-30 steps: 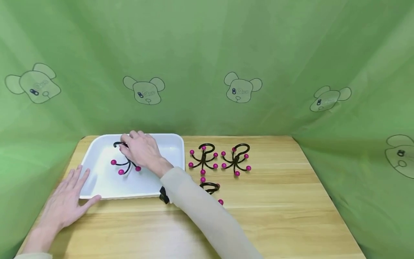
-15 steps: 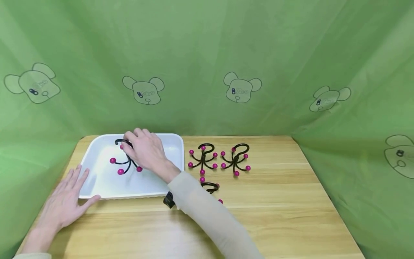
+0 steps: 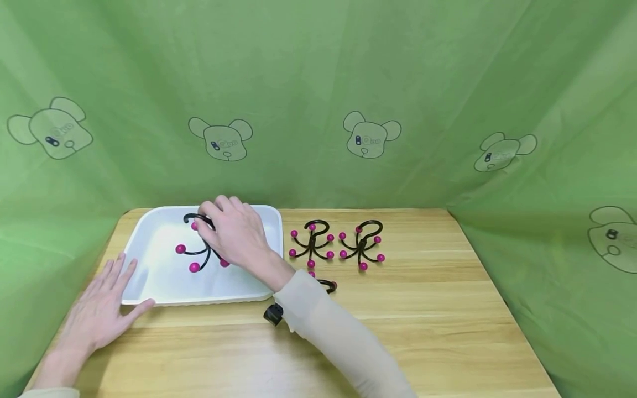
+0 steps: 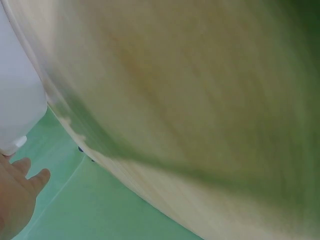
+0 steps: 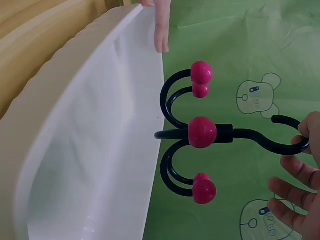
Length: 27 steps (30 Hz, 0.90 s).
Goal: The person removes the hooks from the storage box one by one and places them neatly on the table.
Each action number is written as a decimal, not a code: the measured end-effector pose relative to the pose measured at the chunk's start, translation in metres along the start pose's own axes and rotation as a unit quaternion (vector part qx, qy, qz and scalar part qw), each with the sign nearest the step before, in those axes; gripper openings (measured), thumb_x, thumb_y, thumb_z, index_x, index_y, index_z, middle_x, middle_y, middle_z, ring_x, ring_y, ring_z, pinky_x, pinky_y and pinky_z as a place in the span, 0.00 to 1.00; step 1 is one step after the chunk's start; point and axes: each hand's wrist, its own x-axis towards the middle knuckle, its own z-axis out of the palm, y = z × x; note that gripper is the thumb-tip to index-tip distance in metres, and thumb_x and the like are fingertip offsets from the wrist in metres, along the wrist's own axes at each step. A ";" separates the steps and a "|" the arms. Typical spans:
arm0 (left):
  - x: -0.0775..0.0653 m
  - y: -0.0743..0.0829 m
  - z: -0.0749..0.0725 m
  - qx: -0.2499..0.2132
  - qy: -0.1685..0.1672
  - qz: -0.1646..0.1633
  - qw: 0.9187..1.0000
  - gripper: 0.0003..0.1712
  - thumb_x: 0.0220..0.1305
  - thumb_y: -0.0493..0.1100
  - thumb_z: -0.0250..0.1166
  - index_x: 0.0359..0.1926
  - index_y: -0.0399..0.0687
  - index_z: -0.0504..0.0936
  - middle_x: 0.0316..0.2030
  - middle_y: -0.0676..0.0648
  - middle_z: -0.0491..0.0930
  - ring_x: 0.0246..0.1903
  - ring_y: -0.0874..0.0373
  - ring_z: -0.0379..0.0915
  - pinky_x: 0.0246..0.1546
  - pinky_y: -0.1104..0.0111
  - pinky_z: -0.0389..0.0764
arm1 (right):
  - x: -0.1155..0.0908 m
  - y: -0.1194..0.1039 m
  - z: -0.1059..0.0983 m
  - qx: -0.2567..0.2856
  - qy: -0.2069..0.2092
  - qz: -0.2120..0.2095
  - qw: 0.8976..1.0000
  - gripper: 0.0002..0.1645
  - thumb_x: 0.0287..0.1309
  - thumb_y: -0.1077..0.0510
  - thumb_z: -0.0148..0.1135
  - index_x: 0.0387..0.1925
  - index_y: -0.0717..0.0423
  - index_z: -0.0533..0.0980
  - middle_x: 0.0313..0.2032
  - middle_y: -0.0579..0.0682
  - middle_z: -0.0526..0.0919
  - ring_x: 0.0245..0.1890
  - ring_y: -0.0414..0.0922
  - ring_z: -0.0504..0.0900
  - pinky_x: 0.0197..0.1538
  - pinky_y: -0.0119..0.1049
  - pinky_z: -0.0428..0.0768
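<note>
My right hand [image 3: 238, 232] pinches the curved top of a black multi-arm hook hanger [image 3: 208, 246] with pink ball tips. It hangs over the white plastic tray [image 3: 159, 284], and the right wrist view shows the hanger [image 5: 226, 133] with its ball-tipped arms apart from the tray wall [image 5: 107, 130]. At the tray's left side lies my left hand [image 3: 99, 312], fingers straight and spread, thumb by the front rim. Only part of the left hand [image 4: 17, 195] shows in the left wrist view, near the tray's edge [image 4: 17, 85].
Two more hook hangers [image 3: 312, 243] [image 3: 363, 244] stand on the wooden table [image 3: 423, 309] right of the tray. A third hanger [image 3: 328, 285] is mostly hidden behind the right sleeve [image 3: 338, 331]. A green printed curtain [image 3: 298, 171] encloses the table's back and sides.
My right hand has shifted to the right over the tray, carrying the hanger with it. The right forearm now covers more of the nearest hanger. My left hand has stayed in place.
</note>
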 end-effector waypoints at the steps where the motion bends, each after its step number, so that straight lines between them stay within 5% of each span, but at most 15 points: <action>1: 0.000 0.000 0.000 0.000 0.000 0.000 1.000 0.58 0.70 0.67 0.63 0.85 0.44 0.45 0.85 0.34 0.38 0.86 0.40 0.24 0.76 0.78 0.12 | -0.002 0.001 -0.003 0.000 0.001 0.000 1.000 0.16 0.78 0.39 0.53 0.52 0.36 0.82 0.43 0.36 0.84 0.41 0.36 0.79 0.35 0.22 0.71; 9: 0.001 0.000 -0.001 0.003 0.000 0.002 1.000 0.58 0.70 0.67 0.62 0.85 0.44 0.45 0.85 0.35 0.37 0.86 0.41 0.23 0.74 0.80 0.12 | -0.015 0.005 -0.022 0.016 0.012 -0.004 1.000 0.14 0.77 0.40 0.56 0.52 0.38 0.83 0.41 0.37 0.84 0.40 0.36 0.79 0.34 0.22 0.71; 27: 0.000 0.000 0.001 0.000 0.000 0.000 1.000 0.58 0.71 0.67 0.62 0.86 0.45 0.44 0.86 0.35 0.36 0.86 0.41 0.24 0.75 0.79 0.12 | -0.046 0.010 -0.068 0.028 0.139 -0.103 0.984 0.07 0.71 0.48 0.66 0.43 0.44 0.85 0.36 0.40 0.85 0.36 0.40 0.81 0.36 0.27 0.76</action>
